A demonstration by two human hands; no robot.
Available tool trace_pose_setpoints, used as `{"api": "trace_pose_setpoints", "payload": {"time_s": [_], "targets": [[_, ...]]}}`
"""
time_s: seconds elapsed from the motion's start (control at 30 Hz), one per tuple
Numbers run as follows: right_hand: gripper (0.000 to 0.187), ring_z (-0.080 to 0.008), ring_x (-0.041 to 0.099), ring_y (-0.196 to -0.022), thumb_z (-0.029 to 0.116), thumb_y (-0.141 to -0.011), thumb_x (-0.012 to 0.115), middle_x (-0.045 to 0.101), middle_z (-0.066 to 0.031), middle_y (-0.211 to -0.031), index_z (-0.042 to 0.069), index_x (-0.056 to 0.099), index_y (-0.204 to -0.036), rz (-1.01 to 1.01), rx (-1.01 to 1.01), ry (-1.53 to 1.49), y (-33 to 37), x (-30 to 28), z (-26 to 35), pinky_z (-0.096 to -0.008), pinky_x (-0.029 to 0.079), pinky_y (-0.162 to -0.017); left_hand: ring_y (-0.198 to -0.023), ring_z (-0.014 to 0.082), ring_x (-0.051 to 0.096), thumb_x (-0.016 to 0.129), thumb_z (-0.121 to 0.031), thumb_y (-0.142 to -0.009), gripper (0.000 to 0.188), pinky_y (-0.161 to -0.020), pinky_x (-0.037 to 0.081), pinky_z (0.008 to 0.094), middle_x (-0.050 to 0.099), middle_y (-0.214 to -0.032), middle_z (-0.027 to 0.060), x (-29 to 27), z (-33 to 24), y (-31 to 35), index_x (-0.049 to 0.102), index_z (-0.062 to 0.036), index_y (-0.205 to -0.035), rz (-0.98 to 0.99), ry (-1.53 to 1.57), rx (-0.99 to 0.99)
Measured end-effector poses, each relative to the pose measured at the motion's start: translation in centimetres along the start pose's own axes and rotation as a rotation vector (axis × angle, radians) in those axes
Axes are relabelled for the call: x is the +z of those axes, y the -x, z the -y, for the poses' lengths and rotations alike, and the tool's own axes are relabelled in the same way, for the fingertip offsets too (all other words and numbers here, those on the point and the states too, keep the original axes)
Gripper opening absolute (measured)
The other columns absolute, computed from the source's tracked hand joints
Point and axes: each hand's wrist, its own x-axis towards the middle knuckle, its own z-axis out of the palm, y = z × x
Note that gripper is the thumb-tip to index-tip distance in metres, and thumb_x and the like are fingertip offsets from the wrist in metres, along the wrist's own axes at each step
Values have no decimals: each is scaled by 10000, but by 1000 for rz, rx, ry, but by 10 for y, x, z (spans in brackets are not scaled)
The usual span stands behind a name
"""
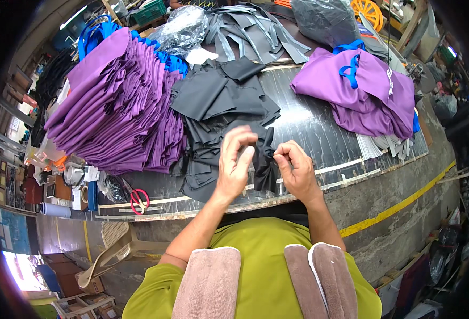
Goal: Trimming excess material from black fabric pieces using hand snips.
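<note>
I find the bunched strip of matte black fabric (266,169) in the air just above the near edge of the long dark table with a shiny surface (296,109), between the two bare hands. From the right hand (300,173) it lies at nine o'clock, and that hand is the nearer: its thumb and forefinger are clamped together on the gathered middle. The left hand (235,169) sits at the cloth's nine o'clock, fingers curled and blurred, thumb apart from them; I cannot tell whether its fingertips touch the fabric. I read the cloth's long axis as nearly twelve to six, its flared end pointing to six, toward the person's body. Farther out, I see the loose pile of flat black fabric pieces (213,98) at eleven, the tall stack of folded purple fabric with blue handles (123,106) at ten, the crumpled purple cloth bag with blue handles (370,98) at two, and the red-handled metal scissors (139,201) at eight.
</note>
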Motion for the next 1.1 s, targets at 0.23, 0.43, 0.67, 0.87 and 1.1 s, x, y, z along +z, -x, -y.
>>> {"api": "trace_pose_setpoints", "payload": {"time_s": [0.23,0.43,0.67,0.87,1.1], "targets": [[56,-149,523,-747,38,-1023,605,563,-81,-932,-3,573,-1003,-41,-26,-157,3,-11,1,-280,451,-681,-839,100,593,735,-155,-972,157,-860,471,286,656,-877,-5,-25,3,-16,652,-36,-914,389,398,-392],[95,-118,495,-733,2,-967,650,565,-69,-970,3,636,-1060,-53,-115,0,-7,-29,18,-232,417,-658,-721,212,601,761,-167,-921,156,-798,410,359,639,-767,36,-32,-16,-30,669,-57,-857,338,-273,161],[59,-152,547,-797,19,-971,627,581,-75,-973,5,657,-1020,88,-109,231,-12,-15,9,-238,427,-702,-698,246,557,709,-193,-962,162,-793,368,381,610,-743,46,-26,-17,-25,663,-73,-863,345,-352,254],[43,-76,442,-753,14,-987,595,540,-38,-1026,9,634,-1004,40,90,-237,-6,-28,3,-232,386,-673,-751,282,521,651,-192,-1010,171,-841,400,382,627,-801,78,-29,-8,-22,672,-43,-927,350,-286,174],[75,-87,462,-726,-12,-942,646,549,-47,-1013,21,660,-1008,92,109,-4,-10,-20,18,-245,409,-672,-805,288,526,609,-197,-1040,189,-862,419,390,637,-843,95,-26,-3,-25,663,-35,-960,458,-203,183]]}}
